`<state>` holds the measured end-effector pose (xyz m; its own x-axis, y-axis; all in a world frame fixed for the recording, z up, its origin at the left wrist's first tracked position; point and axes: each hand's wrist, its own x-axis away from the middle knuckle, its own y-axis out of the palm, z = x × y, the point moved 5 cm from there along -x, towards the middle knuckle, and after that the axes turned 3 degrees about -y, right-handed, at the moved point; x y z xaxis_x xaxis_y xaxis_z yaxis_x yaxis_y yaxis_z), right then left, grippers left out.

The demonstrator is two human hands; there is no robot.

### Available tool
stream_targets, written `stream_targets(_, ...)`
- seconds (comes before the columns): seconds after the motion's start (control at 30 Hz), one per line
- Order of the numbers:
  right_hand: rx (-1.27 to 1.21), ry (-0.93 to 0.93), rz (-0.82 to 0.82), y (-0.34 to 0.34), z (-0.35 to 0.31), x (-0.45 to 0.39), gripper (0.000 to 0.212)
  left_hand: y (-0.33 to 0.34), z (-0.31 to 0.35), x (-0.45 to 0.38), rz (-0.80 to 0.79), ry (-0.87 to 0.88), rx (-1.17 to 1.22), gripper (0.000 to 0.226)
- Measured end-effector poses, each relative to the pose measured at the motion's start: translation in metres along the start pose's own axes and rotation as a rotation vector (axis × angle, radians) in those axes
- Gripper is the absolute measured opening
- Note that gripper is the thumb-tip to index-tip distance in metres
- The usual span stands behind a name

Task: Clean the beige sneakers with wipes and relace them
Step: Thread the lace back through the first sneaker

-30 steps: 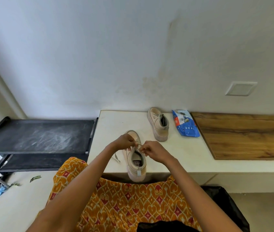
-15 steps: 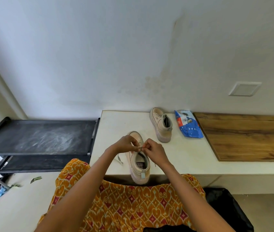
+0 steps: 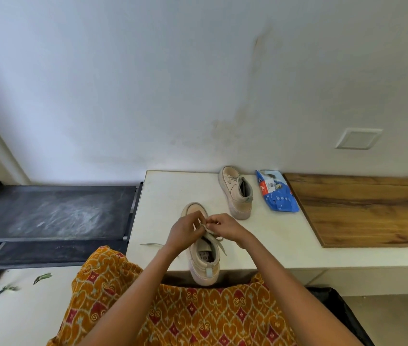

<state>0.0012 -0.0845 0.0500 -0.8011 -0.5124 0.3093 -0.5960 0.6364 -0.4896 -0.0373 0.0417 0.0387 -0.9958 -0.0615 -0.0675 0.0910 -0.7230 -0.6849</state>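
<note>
Both hands meet over the near sneaker point(image 3: 204, 255): the left hand point(image 3: 184, 233) and the right hand point(image 3: 225, 227) each have curled fingers pinching the pale lace point(image 3: 213, 237) above the shoe's tongue, knuckles almost touching. That sneaker stands at the near edge of the white worktop point(image 3: 168, 196), heel hanging slightly over the edge and toe pointing to the wall, with a loose lace end point(image 3: 150, 244) trailing left on the surface. The second sneaker point(image 3: 235, 192) stands near the far edge, just left of a blue wipes packet point(image 3: 276, 194), which touches the left side of a wooden board point(image 3: 362, 211).
</note>
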Motion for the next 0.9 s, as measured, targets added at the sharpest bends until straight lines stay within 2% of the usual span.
stream_targets(0.1,-0.058,-0.039,-0.017,0.003,0.005,0.003,0.025,-0.003,-0.005,0.003,0.073,-0.029,0.092,0.014)
stream_targets(0.23,-0.053,-0.038,0.047,-0.004,0.009,0.002,0.013,-0.004,-0.003,0.001,0.028,-0.097,0.215,0.012)
stream_targets(0.3,-0.077,-0.026,0.135,-0.005,0.012,0.0,0.006,-0.003,-0.006,-0.004,-0.014,-0.12,0.221,0.014)
stream_targets(0.47,-0.438,0.044,0.444,-0.006,0.022,0.003,0.009,0.0,-0.012,-0.008,-0.109,-0.194,0.231,0.016)
stream_targets(0.57,-0.586,0.072,0.507,0.001,0.03,0.007,0.014,0.002,-0.012,-0.007,-0.086,-0.23,0.254,0.014)
stream_targets(0.67,-0.628,0.136,0.49,0.01,0.04,0.015,0.025,0.006,-0.012,-0.002,-0.015,-0.274,0.28,0.014)
stream_targets(0.77,-0.513,0.116,0.396,0.015,0.046,0.02,0.035,0.009,-0.009,0.006,0.084,-0.308,0.29,0.014)
stream_targets(0.9,-0.438,0.064,0.296,0.016,0.044,0.021,0.022,0.014,-0.003,0.02,0.242,-0.387,0.357,0.012)
